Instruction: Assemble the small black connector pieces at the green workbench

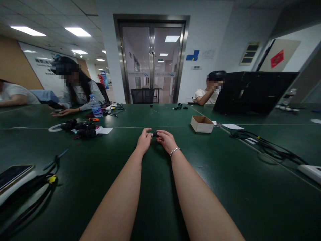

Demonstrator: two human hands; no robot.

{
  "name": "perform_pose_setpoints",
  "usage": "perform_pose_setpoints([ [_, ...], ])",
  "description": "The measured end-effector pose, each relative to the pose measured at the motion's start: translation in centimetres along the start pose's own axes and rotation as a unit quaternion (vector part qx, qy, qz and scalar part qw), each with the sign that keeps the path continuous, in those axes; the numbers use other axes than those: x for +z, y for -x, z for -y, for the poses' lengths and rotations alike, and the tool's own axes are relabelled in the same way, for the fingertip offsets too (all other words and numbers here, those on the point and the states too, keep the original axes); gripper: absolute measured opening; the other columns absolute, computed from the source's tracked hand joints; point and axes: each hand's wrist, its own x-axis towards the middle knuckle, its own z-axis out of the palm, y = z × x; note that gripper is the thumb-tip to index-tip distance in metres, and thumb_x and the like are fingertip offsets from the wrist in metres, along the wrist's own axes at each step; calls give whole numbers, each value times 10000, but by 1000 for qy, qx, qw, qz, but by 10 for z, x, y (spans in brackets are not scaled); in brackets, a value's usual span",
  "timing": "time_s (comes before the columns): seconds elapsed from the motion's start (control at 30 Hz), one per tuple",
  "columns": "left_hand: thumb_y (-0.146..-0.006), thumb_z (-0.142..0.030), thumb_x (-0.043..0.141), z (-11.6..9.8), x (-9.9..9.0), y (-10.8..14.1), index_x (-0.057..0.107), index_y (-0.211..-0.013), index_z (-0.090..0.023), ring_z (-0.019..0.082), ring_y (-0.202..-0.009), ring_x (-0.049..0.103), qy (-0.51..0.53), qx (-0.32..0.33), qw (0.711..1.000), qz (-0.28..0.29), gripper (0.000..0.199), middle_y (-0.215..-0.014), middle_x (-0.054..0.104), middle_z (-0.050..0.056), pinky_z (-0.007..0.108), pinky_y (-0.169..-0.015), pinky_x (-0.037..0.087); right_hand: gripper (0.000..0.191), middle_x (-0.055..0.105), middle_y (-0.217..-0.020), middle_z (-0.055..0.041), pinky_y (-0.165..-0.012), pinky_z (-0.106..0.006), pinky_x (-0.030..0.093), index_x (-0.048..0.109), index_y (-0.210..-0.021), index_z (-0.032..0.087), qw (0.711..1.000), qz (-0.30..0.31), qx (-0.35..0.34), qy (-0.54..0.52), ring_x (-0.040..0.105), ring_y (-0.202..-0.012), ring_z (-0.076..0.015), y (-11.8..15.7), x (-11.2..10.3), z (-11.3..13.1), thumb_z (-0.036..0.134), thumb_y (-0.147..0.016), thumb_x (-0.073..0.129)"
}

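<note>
Both arms reach forward over the green table (160, 174). Between my hands is a small black object (154, 134) with a silvery end pointing left. My right hand (166, 140), with a silver bracelet at its wrist, pinches the black part between thumb and fingers. At the silvery end is my left hand (144, 140), its thumb and index finger apart and its fingertips close beside the object; whether they touch it is too small to tell.
A small open box (202, 124) stands right of my hands. Black cables (271, 144) lie farther right. At left are a bundle of black parts (85, 130), a water bottle (95, 107), a phone (15, 175) and looped cables. People sit across the table; a black monitor-like panel (253, 92) stands right.
</note>
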Motion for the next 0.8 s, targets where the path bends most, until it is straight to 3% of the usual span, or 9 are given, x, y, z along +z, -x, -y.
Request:
perform_pose_setpoints([
  [0.2, -894, -352, 388, -1, -2, 1, 560, -1114, -196, 132, -547, 518, 0, -16, 1000, 16, 321, -596, 534, -20, 244, -561, 377, 111, 614, -571, -11, -436, -149, 465, 677, -776, 130, 1000, 1, 4, 1, 553, -478, -85, 1, 1, 2, 50, -700, 669],
  [0.3, -848, -280, 453, -1, -1, 1, 538, -1149, -201, 120, -563, 525, 5, -14, 1000, 9, 323, -664, 559, -20, 233, -571, 384, 113, 612, -572, -10, -433, -148, 464, 679, -779, 126, 1000, -3, 2, 0, 549, -471, -83, 2, 2, 2, 46, -703, 653],
  [0.63, -830, -277, 467, -3, -1, 1, 559, -1117, -202, 138, -618, 533, 11, -25, 999, 22, 311, -662, 568, -12, 248, -619, 391, 120, 614, -574, -9, -424, -146, 461, 676, -773, 123, 1000, -2, 7, 1, 542, -464, -80, 2, 2, 3, 41, -697, 635],
  [0.8, -782, -233, 523, -3, 0, 1, 576, -1088, -197, 132, -659, 544, 19, 2, 1000, 13, 312, -673, 563, -14, 230, -617, 386, 126, 610, -568, -6, -420, -146, 458, 674, -773, 130, 1000, 1, 10, 2, 538, -462, -81, 0, 1, 1, 49, -681, 648],
])
